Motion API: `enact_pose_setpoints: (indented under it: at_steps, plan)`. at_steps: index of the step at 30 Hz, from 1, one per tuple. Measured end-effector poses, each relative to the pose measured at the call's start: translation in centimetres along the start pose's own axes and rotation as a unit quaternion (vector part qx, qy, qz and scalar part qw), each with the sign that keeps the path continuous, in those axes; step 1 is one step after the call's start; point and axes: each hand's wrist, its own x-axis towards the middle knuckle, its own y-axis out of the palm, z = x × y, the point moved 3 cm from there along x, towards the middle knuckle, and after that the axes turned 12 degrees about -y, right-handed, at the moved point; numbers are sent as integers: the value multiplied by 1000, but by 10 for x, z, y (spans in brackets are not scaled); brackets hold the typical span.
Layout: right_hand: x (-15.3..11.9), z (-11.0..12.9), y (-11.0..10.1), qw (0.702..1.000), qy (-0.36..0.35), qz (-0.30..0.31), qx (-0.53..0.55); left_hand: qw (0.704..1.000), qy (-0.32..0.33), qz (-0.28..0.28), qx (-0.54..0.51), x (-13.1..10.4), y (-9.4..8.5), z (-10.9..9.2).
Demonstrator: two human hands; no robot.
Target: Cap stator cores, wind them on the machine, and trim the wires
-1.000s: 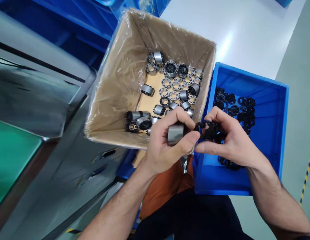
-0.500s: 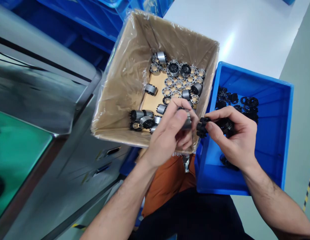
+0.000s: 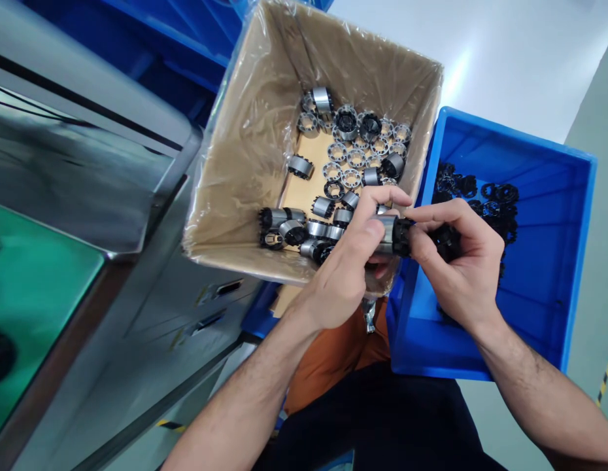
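Note:
Over the near right edge of a plastic-lined cardboard box (image 3: 235, 163), my left hand (image 3: 343, 268) grips a silver metal ring (image 3: 385, 233). My right hand (image 3: 461, 261) pinches a black toothed part (image 3: 401, 237) against the ring's right end. Another black part (image 3: 446, 241) sits within my right palm. In the box lie several silver rings (image 3: 356, 158), some with black toothed ends, such as the one at the left (image 3: 301, 166). Black parts (image 3: 500, 212) lie in the blue bin (image 3: 534, 294) at the right.
A white table (image 3: 520, 52) stands beyond the box and bin. At the left is a grey metal machine (image 3: 137, 314) with a green surface (image 3: 39, 294). More blue bins (image 3: 176, 39) are at the upper left.
The black part in my right hand has met the end of the silver ring in my left hand; they were apart before. The view has shifted slightly.

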Motion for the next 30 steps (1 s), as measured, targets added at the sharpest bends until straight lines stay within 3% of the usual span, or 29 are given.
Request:
enact_pose_setpoints:
  at_steps: [4, 10, 16, 18, 20, 23, 30]
  plan:
    - [-2, -2, 0, 1000, 2, -16, -15, 999, 13, 29, 20, 1, -2, 3]
    - [-2, 1, -2, 995, -93, 3, -42, 998, 31, 25, 51, -2, -4, 4]
    - [1, -4, -3, 999, 13, 41, 19, 999, 1, 14, 32, 0, 0, 2]
    - [1, -5, -6, 996, 37, 66, 47, 999, 20, -25, 6, 5, 0, -4]
    - [0, -6, -9, 993, 54, 88, 60, 993, 46, -104, -21, 9, -4, -11]
    - [-2, -5, -11, 993, 40, 101, 41, 982, 42, -177, -38, 12, -7, -16]
    - [2, -3, -14, 990, -37, 124, 56, 994, 12, -93, -56, 11, -6, -11]
